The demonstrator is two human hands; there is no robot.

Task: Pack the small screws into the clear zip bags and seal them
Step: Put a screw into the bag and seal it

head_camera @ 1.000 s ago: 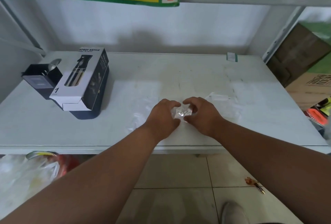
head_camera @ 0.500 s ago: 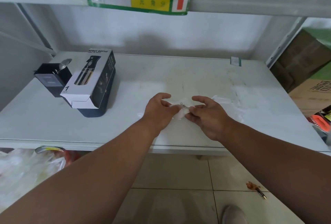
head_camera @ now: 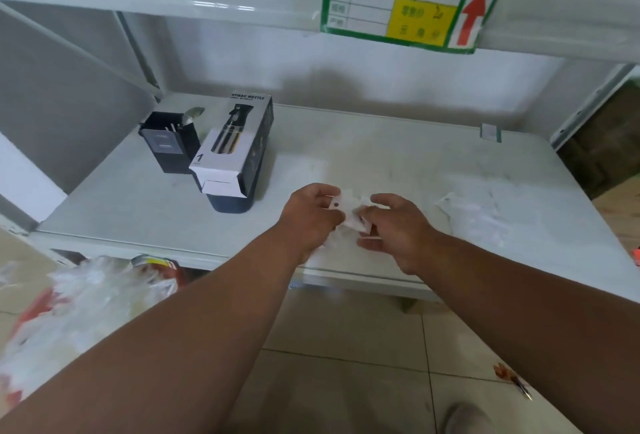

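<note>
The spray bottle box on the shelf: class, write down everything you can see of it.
The spray bottle box is a tall cardboard carton, white on its face with black sides, printed with a picture of a dark bottle, the words "SPRAY BOTTLE" and a "1". It lies tilted, propped on a dark container beneath it, its white end flap hanging partly open towards the camera. It sits at the left of the white shelf, against a black holder. Neither hand touches it.

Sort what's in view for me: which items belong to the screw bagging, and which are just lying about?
Job:
- small zip bag, in both hands' grip: left hand, right hand
- loose clear bags on the shelf

Lying about:
- spray bottle box
- black holder
- plastic bags on the floor
</note>
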